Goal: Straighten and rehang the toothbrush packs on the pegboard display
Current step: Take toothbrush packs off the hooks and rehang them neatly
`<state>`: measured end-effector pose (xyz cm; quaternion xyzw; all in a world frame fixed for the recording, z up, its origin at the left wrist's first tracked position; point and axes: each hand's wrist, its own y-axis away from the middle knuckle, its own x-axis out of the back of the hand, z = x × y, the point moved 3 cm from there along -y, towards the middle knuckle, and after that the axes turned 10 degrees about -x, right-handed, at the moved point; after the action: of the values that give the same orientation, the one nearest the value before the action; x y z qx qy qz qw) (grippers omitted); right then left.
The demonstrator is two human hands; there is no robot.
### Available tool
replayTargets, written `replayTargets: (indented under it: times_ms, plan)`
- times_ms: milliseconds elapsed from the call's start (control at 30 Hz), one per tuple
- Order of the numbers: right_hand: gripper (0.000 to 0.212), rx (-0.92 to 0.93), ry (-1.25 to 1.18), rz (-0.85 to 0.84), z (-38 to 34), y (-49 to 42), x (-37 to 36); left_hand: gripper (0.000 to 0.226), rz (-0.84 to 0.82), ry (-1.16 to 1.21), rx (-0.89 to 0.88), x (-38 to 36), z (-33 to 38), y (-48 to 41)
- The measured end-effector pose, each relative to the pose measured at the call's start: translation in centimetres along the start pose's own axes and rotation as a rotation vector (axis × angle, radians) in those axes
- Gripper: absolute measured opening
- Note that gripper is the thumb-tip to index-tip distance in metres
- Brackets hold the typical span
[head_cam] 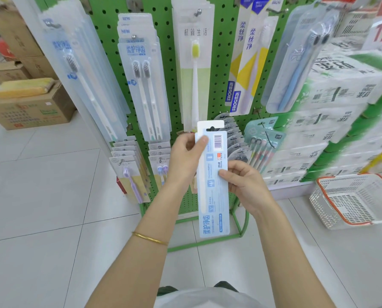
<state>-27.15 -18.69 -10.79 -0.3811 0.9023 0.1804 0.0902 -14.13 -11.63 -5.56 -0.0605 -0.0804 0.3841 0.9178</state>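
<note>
I hold a long light-blue toothbrush pack [213, 185] upright in front of the green pegboard [173, 70], its printed back with a barcode facing me. A second white pack sits behind it, its hang tab showing at the top. My left hand [185, 158] grips the upper left edge, thumb across the card. My right hand [243, 183] pinches the right edge at mid height. Matching blue twin packs [141, 85] hang on a peg at upper left. More packs hang across the board.
A white toothbrush pack with a green panel [194, 70] hangs straight ahead. Small packs [130, 174] fill the lower pegs. Stacked tissue bundles [341, 107] stand at right, a white basket with an orange rim [350, 201] lies on the floor, and cardboard boxes [27, 107] sit at left.
</note>
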Motion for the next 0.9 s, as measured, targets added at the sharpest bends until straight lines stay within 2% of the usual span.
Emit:
replayTargets:
  times_ms: [167,333,367,500,567,633,733,900]
  plan:
    - [0.009,-0.023,0.043,-0.089,0.2,0.1,-0.7,0.025,0.037,0.051,-0.026,1.0,1.8,-0.7]
    - [0.015,-0.055,0.030,-0.207,0.4,-0.5,-1.2,0.014,0.011,0.165,0.004,1.6,2.8,-0.4]
    - [0.024,-0.071,0.032,-0.245,0.4,-0.7,-1.4,0.015,0.004,0.192,0.014,1.7,3.0,-0.4]
    - [0.083,-0.135,0.052,-0.400,0.0,-1.1,-2.7,0.020,-0.011,0.343,0.052,2.3,3.7,-0.6]
    - [0.092,-0.135,0.074,-0.501,-0.3,-1.0,-3.6,0.019,-0.026,0.446,0.042,2.6,4.3,-0.6]
    - [0.089,-0.118,0.106,-0.548,-0.9,-0.8,-4.6,0.016,-0.055,0.512,0.018,3.1,4.9,-0.7]
    - [0.083,-0.052,0.185,-0.526,-2.5,-0.8,-6.1,0.016,-0.056,0.539,-0.033,4.1,6.2,-0.8]
    - [0.071,0.143,0.426,-0.220,-5.9,-1.2,-8.5,0.024,0.105,0.314,-0.149,7.0,8.2,-1.2]
